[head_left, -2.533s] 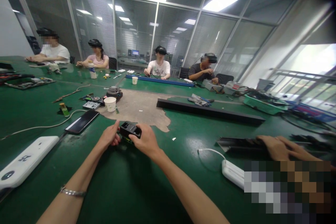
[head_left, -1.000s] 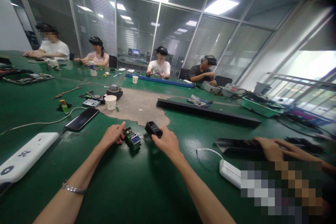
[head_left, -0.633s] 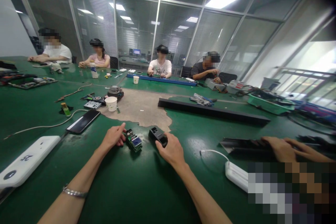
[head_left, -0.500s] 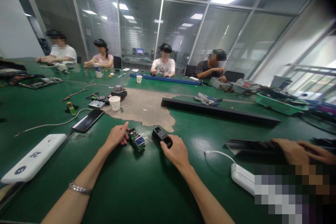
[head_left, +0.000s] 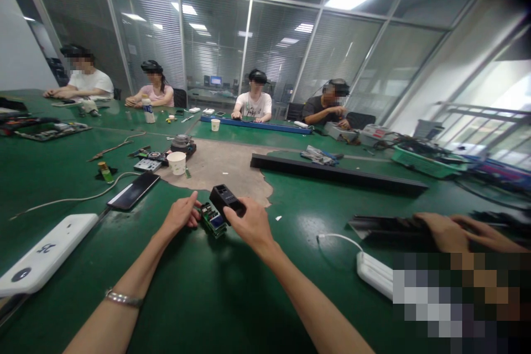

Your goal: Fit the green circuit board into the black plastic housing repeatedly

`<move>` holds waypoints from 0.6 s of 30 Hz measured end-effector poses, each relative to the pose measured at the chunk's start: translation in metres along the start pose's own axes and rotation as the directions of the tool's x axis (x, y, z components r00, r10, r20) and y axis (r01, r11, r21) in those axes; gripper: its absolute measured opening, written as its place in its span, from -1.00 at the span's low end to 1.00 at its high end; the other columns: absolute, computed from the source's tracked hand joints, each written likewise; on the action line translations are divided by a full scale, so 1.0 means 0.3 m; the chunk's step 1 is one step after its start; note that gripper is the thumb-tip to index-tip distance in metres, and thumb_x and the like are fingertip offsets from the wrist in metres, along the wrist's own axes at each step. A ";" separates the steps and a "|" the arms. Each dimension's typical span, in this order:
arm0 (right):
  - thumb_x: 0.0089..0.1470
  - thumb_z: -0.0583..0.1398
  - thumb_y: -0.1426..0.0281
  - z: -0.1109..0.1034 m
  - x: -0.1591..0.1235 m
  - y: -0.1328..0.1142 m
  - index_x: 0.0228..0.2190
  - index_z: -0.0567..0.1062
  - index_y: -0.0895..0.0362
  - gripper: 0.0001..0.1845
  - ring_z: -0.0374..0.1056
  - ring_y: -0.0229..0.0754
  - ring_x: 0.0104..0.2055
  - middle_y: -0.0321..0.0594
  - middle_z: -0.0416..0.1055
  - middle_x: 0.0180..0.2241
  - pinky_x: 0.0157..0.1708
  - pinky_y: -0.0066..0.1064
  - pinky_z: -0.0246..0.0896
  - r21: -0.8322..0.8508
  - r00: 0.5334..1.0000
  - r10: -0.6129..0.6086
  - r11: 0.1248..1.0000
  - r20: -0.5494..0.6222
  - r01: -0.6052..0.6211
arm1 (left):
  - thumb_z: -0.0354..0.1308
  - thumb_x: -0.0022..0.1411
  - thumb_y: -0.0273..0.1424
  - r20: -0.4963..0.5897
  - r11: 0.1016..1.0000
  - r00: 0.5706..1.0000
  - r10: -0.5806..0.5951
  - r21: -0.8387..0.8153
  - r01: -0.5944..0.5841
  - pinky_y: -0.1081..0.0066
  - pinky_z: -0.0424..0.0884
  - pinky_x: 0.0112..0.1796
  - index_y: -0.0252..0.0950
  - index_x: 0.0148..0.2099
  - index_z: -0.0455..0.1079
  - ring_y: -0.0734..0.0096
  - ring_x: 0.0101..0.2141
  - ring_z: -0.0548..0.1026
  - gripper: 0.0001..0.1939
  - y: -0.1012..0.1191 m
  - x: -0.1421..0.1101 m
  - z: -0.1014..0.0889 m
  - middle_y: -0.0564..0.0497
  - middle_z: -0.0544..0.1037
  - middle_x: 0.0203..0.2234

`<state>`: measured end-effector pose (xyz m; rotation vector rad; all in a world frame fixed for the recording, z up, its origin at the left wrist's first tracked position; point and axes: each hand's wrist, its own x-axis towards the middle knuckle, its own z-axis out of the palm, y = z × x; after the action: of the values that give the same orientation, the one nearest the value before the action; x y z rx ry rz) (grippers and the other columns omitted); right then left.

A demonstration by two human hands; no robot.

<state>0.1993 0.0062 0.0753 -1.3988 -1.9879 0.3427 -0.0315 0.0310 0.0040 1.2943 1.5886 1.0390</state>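
Observation:
A green circuit board (head_left: 213, 222) with a small blue-lit screen lies on the green table in front of me. My left hand (head_left: 182, 214) rests at its left edge, thumb raised apart from the curled fingers; whether the fingertips touch the board I cannot tell. My right hand (head_left: 250, 223) grips a black plastic casing (head_left: 226, 199) with cut-out openings. The casing is held tilted just above the board's upper right side, partly overlapping it in view. A small white scrap (head_left: 278, 218) lies right of my right hand.
Left are a phone (head_left: 133, 192) and a white power bank (head_left: 47, 254). Ahead stands a paper cup (head_left: 177, 163) beside electronic parts. A long black bar (head_left: 336, 174) crosses the right side. Near right, another person's hands (head_left: 446, 230) hold a dark strip; several people sit opposite.
My right hand has lifted the black casing and brought it left, over the board's edge. The white scrap has come into view. My left hand stays by the board.

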 end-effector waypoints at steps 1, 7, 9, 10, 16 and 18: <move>0.06 0.17 0.17 0.013 0.004 -0.018 -0.31 0.51 0.14 -0.70 0.37 -0.16 -0.28 -0.18 0.48 -0.33 -0.27 -0.42 0.17 -0.041 1.000 0.010 0.999 0.016 -0.009 | -0.17 0.11 0.25 0.001 1.000 1.000 -0.007 -0.001 0.007 0.40 0.40 -0.60 -0.43 -0.14 0.41 0.29 -0.64 0.52 -0.19 0.002 0.000 0.000 -0.11 0.57 -0.59; 0.05 0.16 0.16 0.071 -0.008 -0.082 -0.26 0.47 0.15 -0.66 0.36 -0.08 -0.20 -0.10 0.47 -0.24 -0.20 -0.36 0.19 -0.184 0.997 -0.008 0.983 0.073 0.021 | -0.18 0.09 0.27 0.009 1.000 1.000 -0.027 -0.013 0.027 0.40 0.41 -0.60 -0.42 -0.17 0.40 0.28 -0.65 0.52 -0.19 0.007 0.003 -0.001 -0.12 0.57 -0.59; 0.05 0.15 0.15 0.079 -0.013 -0.094 -0.25 0.46 0.15 -0.66 0.35 -0.06 -0.19 -0.09 0.46 -0.23 -0.20 -0.32 0.19 -0.215 0.997 -0.025 0.976 0.077 0.041 | -0.17 0.08 0.27 0.007 0.999 0.999 -0.033 -0.018 0.033 0.39 0.41 -0.60 -0.42 -0.17 0.38 0.27 -0.65 0.52 -0.19 0.008 0.005 -0.002 -0.13 0.58 -0.59; 0.05 0.15 0.15 0.083 -0.014 -0.098 -0.24 0.45 0.16 -0.65 0.35 -0.05 -0.19 -0.09 0.46 -0.23 -0.19 -0.31 0.20 -0.230 0.996 -0.035 0.972 0.082 0.053 | -0.17 0.08 0.27 0.004 0.999 0.999 -0.037 -0.017 0.037 0.39 0.41 -0.59 -0.41 -0.16 0.38 0.27 -0.64 0.53 -0.19 0.007 0.005 -0.003 -0.13 0.58 -0.59; 0.03 0.17 0.16 0.107 -0.027 -0.099 -0.22 0.44 0.18 -0.63 0.34 0.02 -0.14 -0.02 0.44 -0.22 -0.17 -0.25 0.22 -0.304 0.983 -0.039 0.948 0.178 0.093 | -0.22 0.12 0.24 -0.028 0.999 0.999 -0.025 0.045 0.026 0.44 0.36 -0.62 -0.41 -0.14 0.40 0.32 -0.67 0.49 -0.20 0.005 0.006 -0.004 -0.06 0.53 -0.65; -0.01 0.20 0.14 0.110 -0.035 -0.092 -0.22 0.44 0.17 -0.60 0.34 0.05 -0.13 -0.02 0.44 -0.21 -0.18 -0.23 0.22 -0.309 0.973 -0.019 0.947 0.229 0.091 | -0.25 0.16 0.22 -0.027 0.996 1.000 -0.002 0.084 0.004 0.46 0.31 -0.66 -0.39 -0.13 0.42 0.36 -0.71 0.44 -0.21 0.005 0.005 -0.002 -0.01 0.49 -0.70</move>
<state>0.1596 -0.0088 0.0626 -1.5528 -2.3447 0.1625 -0.0319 0.0325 0.0055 1.3382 1.6698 1.0009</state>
